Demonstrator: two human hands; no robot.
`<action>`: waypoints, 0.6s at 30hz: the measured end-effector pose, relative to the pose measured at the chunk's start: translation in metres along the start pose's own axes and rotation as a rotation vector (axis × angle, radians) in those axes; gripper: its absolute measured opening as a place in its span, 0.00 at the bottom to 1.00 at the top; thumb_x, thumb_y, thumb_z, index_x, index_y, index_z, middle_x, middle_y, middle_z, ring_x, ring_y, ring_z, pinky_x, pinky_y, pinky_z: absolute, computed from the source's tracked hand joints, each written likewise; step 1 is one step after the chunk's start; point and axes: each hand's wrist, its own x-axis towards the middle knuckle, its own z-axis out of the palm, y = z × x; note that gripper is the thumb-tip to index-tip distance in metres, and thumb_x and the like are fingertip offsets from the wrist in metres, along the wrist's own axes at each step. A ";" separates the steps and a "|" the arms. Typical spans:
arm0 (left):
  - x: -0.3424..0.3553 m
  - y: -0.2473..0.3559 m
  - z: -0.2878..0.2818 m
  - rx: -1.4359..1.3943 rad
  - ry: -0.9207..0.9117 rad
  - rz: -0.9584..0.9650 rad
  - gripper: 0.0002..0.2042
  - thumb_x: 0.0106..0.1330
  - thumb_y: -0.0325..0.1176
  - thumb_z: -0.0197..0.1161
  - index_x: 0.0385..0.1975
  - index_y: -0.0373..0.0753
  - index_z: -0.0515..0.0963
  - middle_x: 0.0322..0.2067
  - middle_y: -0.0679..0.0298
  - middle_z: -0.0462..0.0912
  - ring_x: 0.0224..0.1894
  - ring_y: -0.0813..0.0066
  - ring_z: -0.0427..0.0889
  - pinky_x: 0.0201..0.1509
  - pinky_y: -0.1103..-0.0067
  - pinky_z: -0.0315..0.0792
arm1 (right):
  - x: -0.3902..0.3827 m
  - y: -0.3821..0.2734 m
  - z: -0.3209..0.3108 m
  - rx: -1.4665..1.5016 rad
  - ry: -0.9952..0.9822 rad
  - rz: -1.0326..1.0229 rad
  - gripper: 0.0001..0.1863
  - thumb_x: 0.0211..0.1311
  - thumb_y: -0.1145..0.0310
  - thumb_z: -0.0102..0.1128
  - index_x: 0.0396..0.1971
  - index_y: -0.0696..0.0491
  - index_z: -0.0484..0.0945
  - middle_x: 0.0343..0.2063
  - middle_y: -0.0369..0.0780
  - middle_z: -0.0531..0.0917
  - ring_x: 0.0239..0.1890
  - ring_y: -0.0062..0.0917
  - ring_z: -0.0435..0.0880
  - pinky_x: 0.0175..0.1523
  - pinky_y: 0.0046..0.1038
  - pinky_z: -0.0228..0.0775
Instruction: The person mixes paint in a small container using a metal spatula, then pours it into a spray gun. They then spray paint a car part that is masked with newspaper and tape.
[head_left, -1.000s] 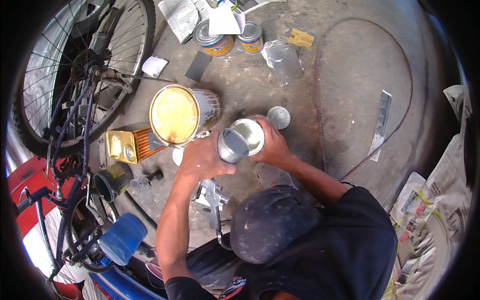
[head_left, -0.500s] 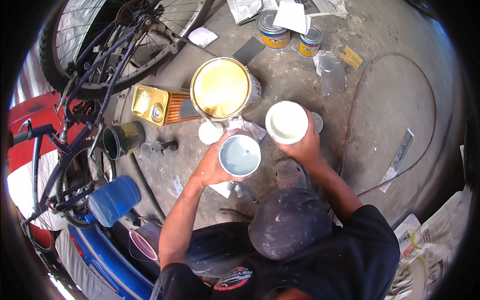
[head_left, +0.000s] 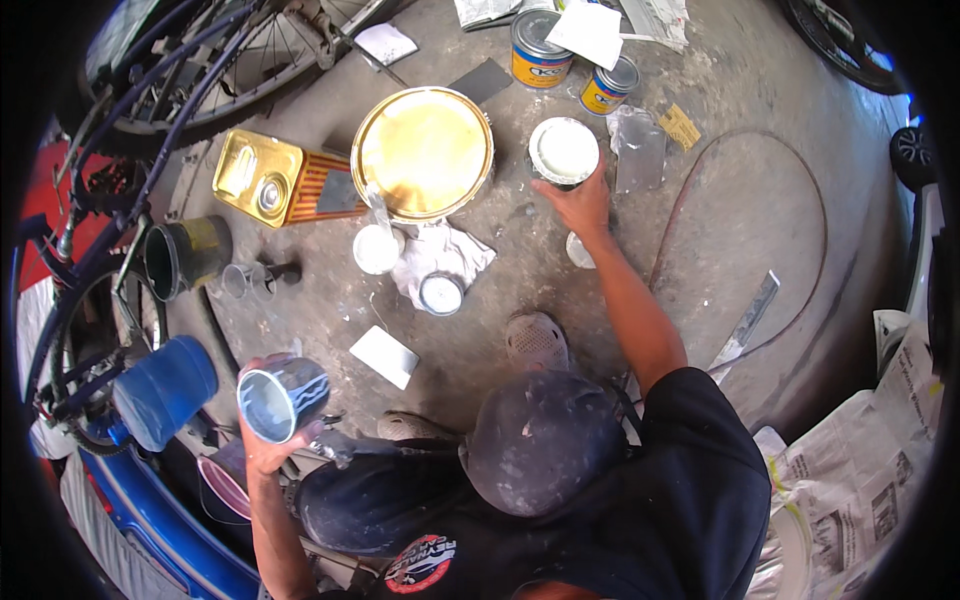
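My left hand (head_left: 265,445), low at the left, grips a cup (head_left: 283,400) with streaked sides and pale blue-grey contents; a silver spray gun (head_left: 340,445) is just beside it. My right hand (head_left: 580,205) is wrapped round a can of white paint (head_left: 563,150), right of a big gold-lidded pail (head_left: 422,155). On the floor are a white cloth (head_left: 450,255) with a small round lid (head_left: 440,293) on it, a white tub (head_left: 376,250) at the cloth's edge, and a white card (head_left: 383,357).
Bicycles (head_left: 130,220) line the left, near a yellow tin (head_left: 258,178), dark bucket (head_left: 185,258) and blue jug (head_left: 165,393). Two small paint tins (head_left: 540,65) stand at the back. A looped hose (head_left: 823,230) and newspapers (head_left: 870,450) lie at the right.
My hands have moved apart: the left down and to the left with its cup and the spray gun, the right up and away with the white paint can. The view has shifted slightly.
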 end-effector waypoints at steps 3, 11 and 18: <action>-0.016 -0.023 -0.015 -0.009 0.039 -0.058 0.49 0.35 0.28 0.83 0.63 0.37 0.61 0.57 0.56 0.72 0.59 0.63 0.75 0.63 0.66 0.73 | -0.008 0.011 -0.032 -0.175 -0.186 -0.015 0.64 0.41 0.47 0.81 0.71 0.62 0.48 0.61 0.58 0.72 0.61 0.51 0.74 0.65 0.42 0.67; -0.015 -0.054 -0.004 0.211 0.100 0.133 0.46 0.38 0.28 0.82 0.61 0.35 0.63 0.58 0.56 0.73 0.60 0.63 0.75 0.66 0.67 0.70 | -0.081 0.036 -0.058 -0.945 -0.569 -0.399 0.49 0.47 0.61 0.76 0.71 0.45 0.61 0.64 0.56 0.68 0.64 0.53 0.70 0.65 0.42 0.68; -0.026 -0.045 -0.005 0.147 0.087 0.225 0.46 0.33 0.41 0.87 0.58 0.36 0.72 0.55 0.57 0.80 0.55 0.67 0.80 0.62 0.70 0.71 | -0.082 0.045 -0.057 -0.917 -0.603 -0.326 0.43 0.50 0.64 0.72 0.68 0.46 0.65 0.64 0.53 0.68 0.63 0.50 0.71 0.64 0.43 0.69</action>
